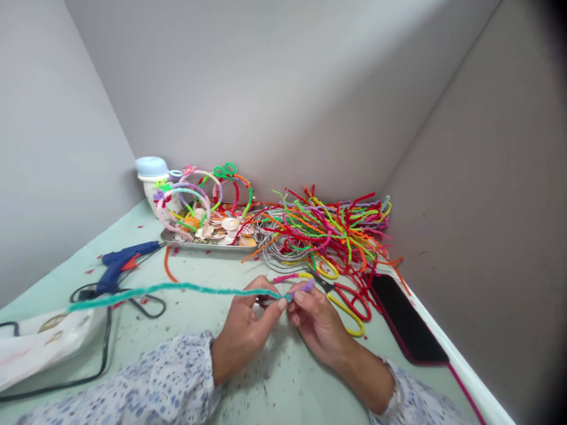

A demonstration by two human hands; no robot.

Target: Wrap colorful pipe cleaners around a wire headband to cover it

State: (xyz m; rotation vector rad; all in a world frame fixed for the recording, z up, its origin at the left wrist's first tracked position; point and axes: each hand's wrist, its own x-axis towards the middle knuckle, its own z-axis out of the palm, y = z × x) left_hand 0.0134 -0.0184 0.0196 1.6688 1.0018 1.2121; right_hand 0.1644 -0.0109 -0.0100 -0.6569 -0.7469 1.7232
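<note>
A long teal pipe cleaner (186, 287) stretches leftward from between my two hands. My left hand (252, 327) pinches it near its right end, where teal meets a purple wrapped section. The purple part (303, 288) is held in the fingertips of my right hand (321, 324), on a thin band whose pink and yellow wrapped stretch (290, 277) shows just behind my fingers. Both hands almost touch, low over the middle of the table.
Behind lie a metal tray (212, 245) with shells and wrapped headbands, a white jar (151, 177), and a pile of pipe cleaners (336, 227). Scissors (352, 301) and a phone (410, 319) lie right; a blue glue gun (115, 268) and white packet (48, 342) left.
</note>
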